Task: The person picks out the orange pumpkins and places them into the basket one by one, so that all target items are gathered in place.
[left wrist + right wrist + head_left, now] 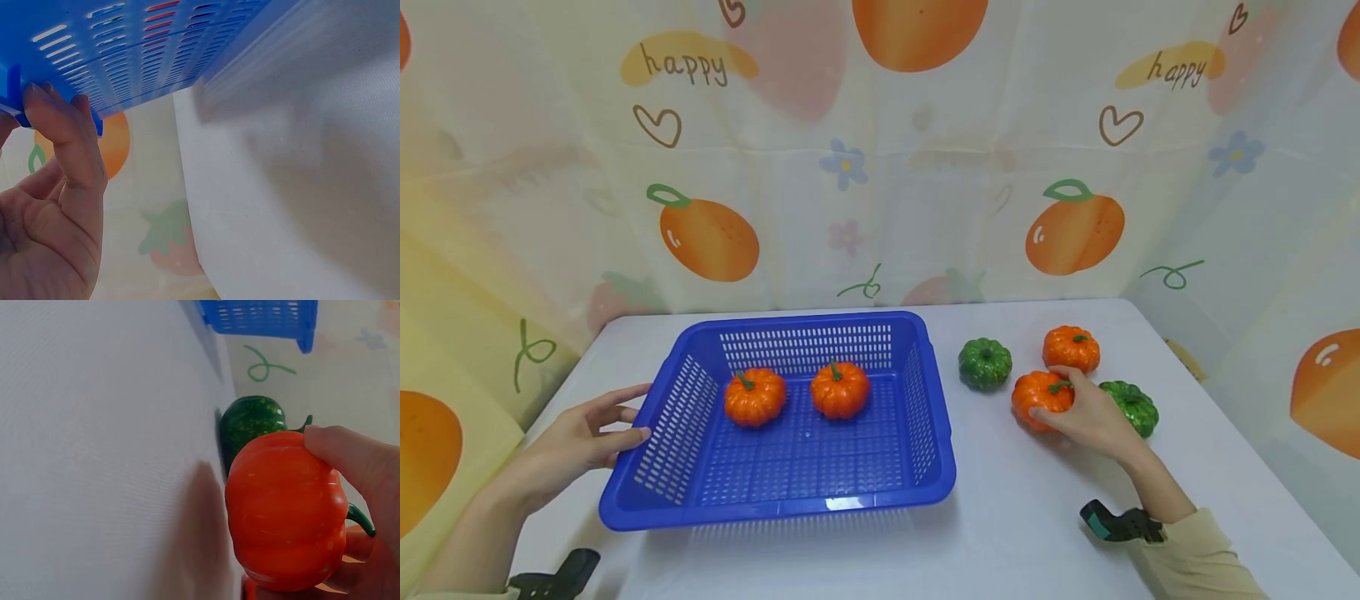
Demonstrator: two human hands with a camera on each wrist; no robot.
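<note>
My left hand (583, 437) pinches the left rim of a blue plastic basket (775, 506), thumb and fingers on either side of the edge in the left wrist view. Inside the basket sit two orange toy pumpkins, one on the left (756, 397) and one near the middle (840, 390). To the right of it, my right hand (1093, 417) grips another orange pumpkin (287, 512) between thumb and fingers. The right wrist view shows this pumpkin apart from the table, with a shadow beside it. Its green stem points toward the palm.
Near the gripped pumpkin are a dark green pumpkin (985, 364), an orange pumpkin (1072, 348) behind, and a second green pumpkin (1131, 408) partly behind the right hand. All rest on the white table (1015, 533). A fruit-printed curtain (925, 208) hangs behind.
</note>
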